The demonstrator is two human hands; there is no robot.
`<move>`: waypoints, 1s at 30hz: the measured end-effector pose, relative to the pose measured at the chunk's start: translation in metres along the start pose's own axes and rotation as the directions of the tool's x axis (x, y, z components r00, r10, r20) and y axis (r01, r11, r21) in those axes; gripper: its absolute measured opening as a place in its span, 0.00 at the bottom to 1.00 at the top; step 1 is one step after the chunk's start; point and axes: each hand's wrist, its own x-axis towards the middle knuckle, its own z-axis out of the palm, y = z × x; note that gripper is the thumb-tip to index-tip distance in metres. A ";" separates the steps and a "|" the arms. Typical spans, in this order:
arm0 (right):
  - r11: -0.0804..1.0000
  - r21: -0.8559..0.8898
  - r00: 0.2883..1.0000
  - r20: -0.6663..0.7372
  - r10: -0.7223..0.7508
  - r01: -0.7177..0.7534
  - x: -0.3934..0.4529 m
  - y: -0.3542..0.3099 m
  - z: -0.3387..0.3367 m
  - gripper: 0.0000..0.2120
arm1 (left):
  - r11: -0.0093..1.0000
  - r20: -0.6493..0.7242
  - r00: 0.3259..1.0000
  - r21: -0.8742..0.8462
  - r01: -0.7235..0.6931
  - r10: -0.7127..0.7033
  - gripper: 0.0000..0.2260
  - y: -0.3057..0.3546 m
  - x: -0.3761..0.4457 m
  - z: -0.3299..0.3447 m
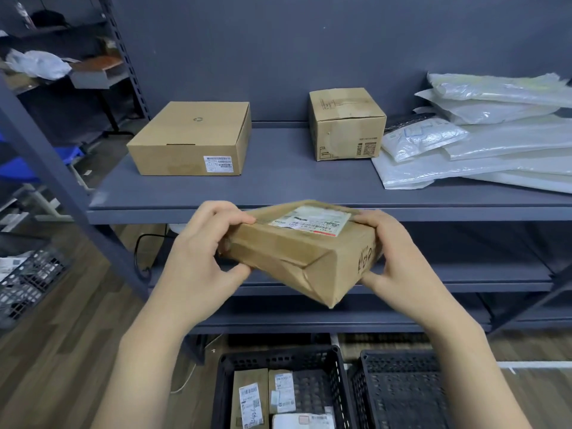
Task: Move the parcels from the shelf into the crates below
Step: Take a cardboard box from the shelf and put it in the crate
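Note:
I hold a flat brown cardboard parcel (pixel 297 252) with a white label in front of the grey shelf (pixel 278 187), tilted with one corner down. My left hand (pixel 204 252) grips its left end and my right hand (pixel 399 261) grips its right end. On the shelf stand a wide flat box (pixel 192 137) at the left and a small cube box (pixel 346 122) in the middle. A pile of white plastic mailers (pixel 483 134) lies at the right. Below, a black crate (pixel 278 360) holds several labelled parcels; a second black crate (pixel 399 366) stands to its right.
The shelf's slanted upright (pixel 62 187) runs down the left side. Lower shelf boards (pixel 433 280) sit between the parcel and the crates. Another mesh crate (pixel 28 283) stands on the wooden floor at far left, and a second rack with bags (pixel 40 63) is at upper left.

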 end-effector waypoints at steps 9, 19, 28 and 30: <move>0.968 -0.234 0.977 -0.165 -0.135 0.094 0.000 -0.012 -0.005 0.39 | 0.986 -0.153 0.978 0.099 -0.131 0.145 0.29 -0.010 -0.003 0.012; 0.920 -0.378 0.958 -0.213 -0.194 0.102 0.000 -0.016 0.001 0.27 | 0.989 0.117 0.993 0.140 -0.035 0.019 0.28 -0.019 -0.001 0.005; 0.870 -0.489 0.964 -0.198 -0.178 0.060 0.007 -0.033 0.008 0.30 | 0.993 0.080 0.996 0.102 -0.058 0.050 0.34 0.011 0.003 0.005; 0.864 -0.495 0.965 -0.171 -0.198 0.090 0.008 -0.035 0.007 0.32 | 0.993 0.077 0.996 0.102 -0.053 0.045 0.32 0.009 0.004 0.003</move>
